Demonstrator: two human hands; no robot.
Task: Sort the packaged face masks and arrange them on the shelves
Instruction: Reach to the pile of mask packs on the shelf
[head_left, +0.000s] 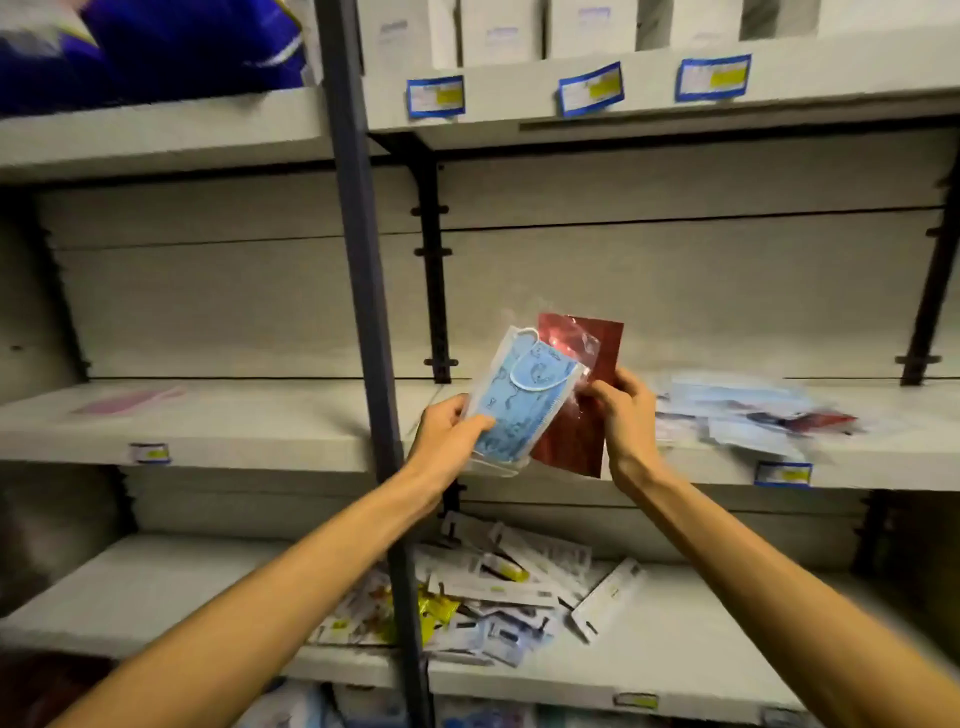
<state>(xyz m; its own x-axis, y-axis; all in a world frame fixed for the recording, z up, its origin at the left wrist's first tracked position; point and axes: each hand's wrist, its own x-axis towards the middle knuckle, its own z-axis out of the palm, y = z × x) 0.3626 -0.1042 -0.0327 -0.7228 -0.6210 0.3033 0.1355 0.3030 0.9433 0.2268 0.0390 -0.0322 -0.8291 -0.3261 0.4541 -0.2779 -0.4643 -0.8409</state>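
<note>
We hold two mask packets up in front of the middle shelf (675, 467). Our left hand (447, 431) has its grip closed on the blue mask packet (519, 400), thumb across the lower front and fingers behind; the clear wrap shows a patterned blue mask with a white ear loop. Our right hand (623, 410) has its grip pinched on the red mask packet (576, 415), which stands upright just behind the blue one and overlaps its right edge. Both packets are off the shelf, in the air.

On the middle shelf to the right lies a loose pile of packaged masks (743, 410), mostly pale blue with a red one among them, blurred. On the same level to the left of the dark upright post (363, 291), a pink packet (130, 400) lies flat on its own.

The lower shelf (701, 675) carries a jumbled heap of small white carded packs (519, 592), with some yellow items (436, 613) mixed in at its left side. The top shelf (779, 88) holds a row of white boxes (498, 31) above blue-bordered price labels (590, 88); to their left sit blue bagged goods (156, 47), too blurred for us to tell what they are.
</note>
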